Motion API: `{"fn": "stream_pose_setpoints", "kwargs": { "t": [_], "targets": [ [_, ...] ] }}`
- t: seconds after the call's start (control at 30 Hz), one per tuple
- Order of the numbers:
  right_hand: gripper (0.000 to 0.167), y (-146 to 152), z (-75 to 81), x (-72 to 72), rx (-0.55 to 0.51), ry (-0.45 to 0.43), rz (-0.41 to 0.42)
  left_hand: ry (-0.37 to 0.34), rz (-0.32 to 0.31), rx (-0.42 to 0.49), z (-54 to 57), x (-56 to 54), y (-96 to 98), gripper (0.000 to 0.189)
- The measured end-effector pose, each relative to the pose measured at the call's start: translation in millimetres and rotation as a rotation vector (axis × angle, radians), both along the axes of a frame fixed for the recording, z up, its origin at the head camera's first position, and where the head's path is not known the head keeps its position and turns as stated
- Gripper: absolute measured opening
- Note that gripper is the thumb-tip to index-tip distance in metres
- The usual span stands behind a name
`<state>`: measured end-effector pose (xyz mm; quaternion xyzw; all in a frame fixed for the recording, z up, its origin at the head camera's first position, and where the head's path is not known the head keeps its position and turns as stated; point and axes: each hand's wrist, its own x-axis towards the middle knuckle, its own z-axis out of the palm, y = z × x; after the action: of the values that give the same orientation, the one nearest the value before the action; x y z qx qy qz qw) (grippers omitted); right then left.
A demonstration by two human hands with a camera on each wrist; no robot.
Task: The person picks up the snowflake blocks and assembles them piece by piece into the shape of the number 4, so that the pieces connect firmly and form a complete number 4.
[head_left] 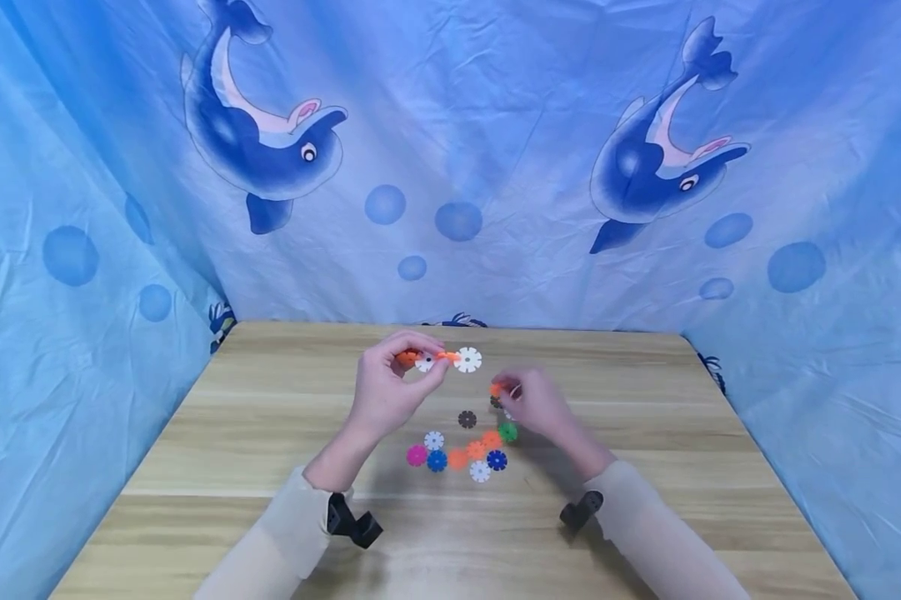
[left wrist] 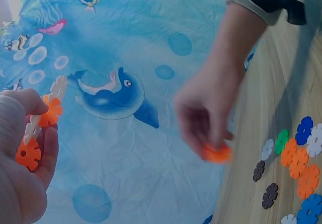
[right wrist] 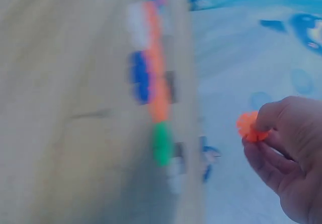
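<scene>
My left hand (head_left: 393, 383) pinches a joined chain of snowflake discs above the table, orange and white in turn. One white disc (head_left: 468, 360) stands out at the chain's right end, beyond an orange disc (left wrist: 51, 110) near the fingertips. Part of the chain is hidden behind the fingers. To the right, my right hand (head_left: 534, 404) holds a single orange snowflake disc (right wrist: 249, 127) between thumb and fingers, apart from the chain. The notched rim of that disc shows in the right wrist view.
Loose snowflake discs lie on the wooden table (head_left: 217, 467) below the hands: a pink one (head_left: 417, 455), a green one (head_left: 508, 432), a dark blue one (head_left: 498, 460), a brown one (head_left: 467, 419), and several orange and white ones. A blue dolphin-print curtain (head_left: 495, 150) surrounds the table.
</scene>
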<state>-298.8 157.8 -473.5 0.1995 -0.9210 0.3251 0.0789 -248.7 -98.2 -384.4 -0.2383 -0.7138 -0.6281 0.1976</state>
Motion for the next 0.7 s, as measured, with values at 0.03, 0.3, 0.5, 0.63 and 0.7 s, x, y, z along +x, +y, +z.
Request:
{"fn": "stream_pose_setpoints", "kwargs": {
  "t": [0.03,0.3,0.5,0.63,0.7],
  "targets": [
    [0.017,1.8,5.9,1.2,-0.051,0.005,-0.011,0.0,0.0,0.004,-0.4,-0.3,0.0,0.012],
    [0.019,7.4,51.2,21.5,-0.377,0.142,0.028,-0.02,0.022,0.014,-8.4,0.1,2.0,0.011],
    [0.02,4.8,79.9,33.9,-0.503,0.305,0.144,-0.024,0.028,0.025,-6.3,-2.9,5.6,0.012],
    [0.021,0.2,93.6,39.0,-0.594,0.35,0.198,-0.029,0.033,0.014,-0.4,-6.8,6.1,0.013],
    [0.022,-1.8,95.2,40.6,-0.618,0.354,0.209,-0.038,0.031,0.016,-0.6,-7.0,6.3,0.013]
  ]
}}
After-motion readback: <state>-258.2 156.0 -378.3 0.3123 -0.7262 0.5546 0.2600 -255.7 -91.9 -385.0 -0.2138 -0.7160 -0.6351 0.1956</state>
